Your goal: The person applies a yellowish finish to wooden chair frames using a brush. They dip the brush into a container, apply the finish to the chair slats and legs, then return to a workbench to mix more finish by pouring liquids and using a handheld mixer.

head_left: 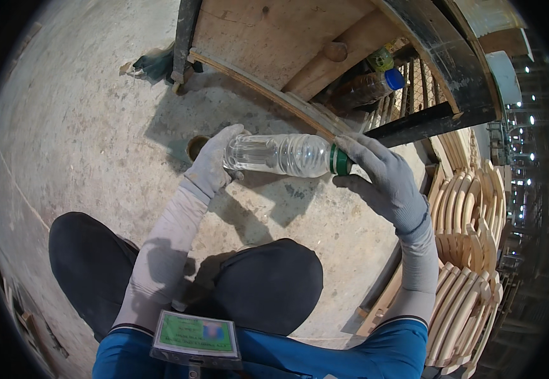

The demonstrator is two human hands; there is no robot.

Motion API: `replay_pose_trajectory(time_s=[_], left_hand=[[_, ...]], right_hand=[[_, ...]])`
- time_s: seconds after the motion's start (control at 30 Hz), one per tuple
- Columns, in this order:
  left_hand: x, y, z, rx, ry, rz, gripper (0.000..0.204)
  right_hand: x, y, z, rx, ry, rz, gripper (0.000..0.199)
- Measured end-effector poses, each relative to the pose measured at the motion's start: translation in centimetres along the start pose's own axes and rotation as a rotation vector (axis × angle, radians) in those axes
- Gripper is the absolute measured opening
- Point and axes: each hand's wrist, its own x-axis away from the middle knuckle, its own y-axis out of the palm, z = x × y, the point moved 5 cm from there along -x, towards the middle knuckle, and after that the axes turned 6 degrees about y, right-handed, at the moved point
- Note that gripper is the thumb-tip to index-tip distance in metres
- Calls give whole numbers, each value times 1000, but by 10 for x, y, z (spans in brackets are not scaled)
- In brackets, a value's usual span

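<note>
The light-grey-gloved left hand [213, 163], just left of centre, is curled in a grip, while the light-grey-gloved right hand [388, 183], right of centre, bends thumb and fingers toward each other, both pale-sleeved forearms [168, 243] slanting up from below.

This looks like a woodworking workshop: curved wooden pieces [461, 309] stacked on the right, a worn concrete floor [91, 139], rows of lights [530, 120] far right.

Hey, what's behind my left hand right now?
Behind your left hand I see concrete floor and part of a round brownish object. The hand hides its right edge and some floor; what the object is, I can't tell.
</note>
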Motion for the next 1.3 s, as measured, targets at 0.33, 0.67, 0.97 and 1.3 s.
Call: replay_pose_trajectory(time_s=[0.33, 0.67, 0.97, 1.3], left_hand=[[3, -1, 6, -122, 275, -27, 23], [-9, -16, -46, -126, -288, -178, 19], [6, 2, -7, -398, 661, 148, 21], [27, 24, -4, -845, 1055, 182, 19]], right_hand=[[12, 46, 38, -939, 770, -150, 38], [21, 32, -14, 526, -574, 390, 49], [-12, 48, 63, -335, 336, 312, 25], [-3, 57, 101, -822, 848, -53, 37]])
